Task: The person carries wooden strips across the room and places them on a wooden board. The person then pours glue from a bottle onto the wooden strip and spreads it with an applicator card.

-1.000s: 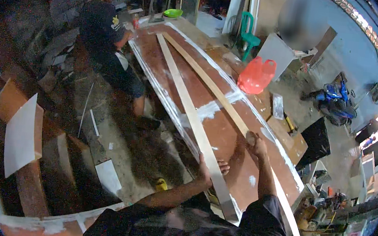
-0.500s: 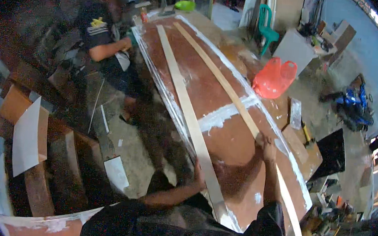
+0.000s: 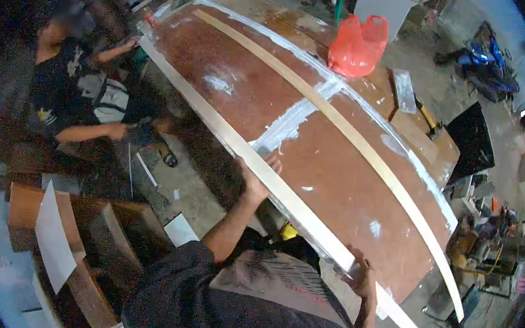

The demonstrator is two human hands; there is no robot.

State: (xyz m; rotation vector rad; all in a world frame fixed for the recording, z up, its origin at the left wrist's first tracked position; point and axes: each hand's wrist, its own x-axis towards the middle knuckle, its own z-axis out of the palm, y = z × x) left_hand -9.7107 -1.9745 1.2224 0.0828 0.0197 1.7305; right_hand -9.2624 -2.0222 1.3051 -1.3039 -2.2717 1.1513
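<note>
A long pale wooden strip (image 3: 299,209) lies along the left edge of a large brown panel (image 3: 336,191) with white filler smeared on its edges and across its middle. My left hand (image 3: 256,177) is closed around the strip and the panel edge near mid-length, fingertips showing on top. Closer to my body, my right hand (image 3: 363,276) grips the same strip near its near end, which sticks out past the panel. A second wooden strip (image 3: 343,128) runs lengthwise over the panel, untouched. At the far left corner, a co-worker's hand (image 3: 131,42) is by the strip's far end.
The co-worker (image 3: 60,79) crouches at the left, other hand near a dark object. A red plastic bag (image 3: 358,46), a filler-smeared tray (image 3: 404,90) and a yellow-handled tool (image 3: 430,117) lie beyond the panel. Brown cabinet parts (image 3: 107,237) stand at my left; clutter (image 3: 484,245) lies right.
The left strip has shifted outward to the panel's left edge. My right hand has left the other strip and now grips this one. The co-worker has crouched lower, reaching toward the corner.
</note>
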